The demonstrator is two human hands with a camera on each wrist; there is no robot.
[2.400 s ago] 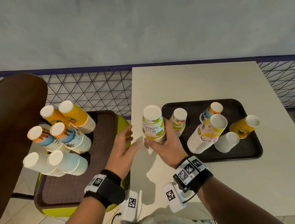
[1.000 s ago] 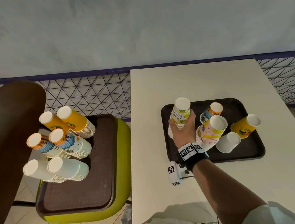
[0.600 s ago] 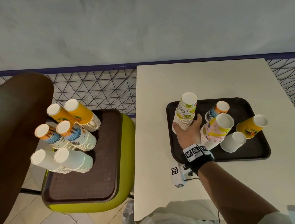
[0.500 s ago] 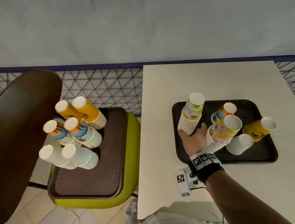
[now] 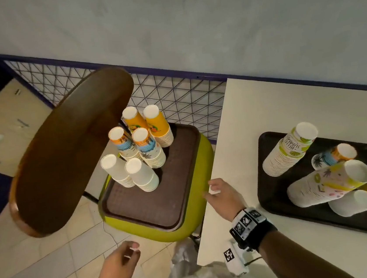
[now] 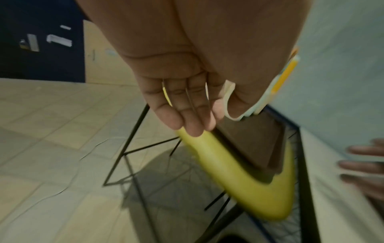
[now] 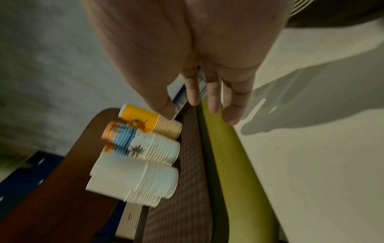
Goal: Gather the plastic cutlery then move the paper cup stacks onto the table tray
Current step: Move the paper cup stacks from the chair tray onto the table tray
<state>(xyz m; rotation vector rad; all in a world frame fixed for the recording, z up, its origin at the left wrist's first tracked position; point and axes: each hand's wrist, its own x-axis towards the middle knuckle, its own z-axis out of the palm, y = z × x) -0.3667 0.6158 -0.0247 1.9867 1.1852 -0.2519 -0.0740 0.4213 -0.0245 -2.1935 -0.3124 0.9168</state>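
Overhead, table tray with cups, wrist views only both hands' fingers spread, empty

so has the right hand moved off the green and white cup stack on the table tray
Yes. The right hand has let go of the green and white paper cup stack and moved left, off the dark table tray, to the white table's left edge.

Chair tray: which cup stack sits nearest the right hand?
The plain white stack at the front right of the six; the other white stack sits further from the right hand.
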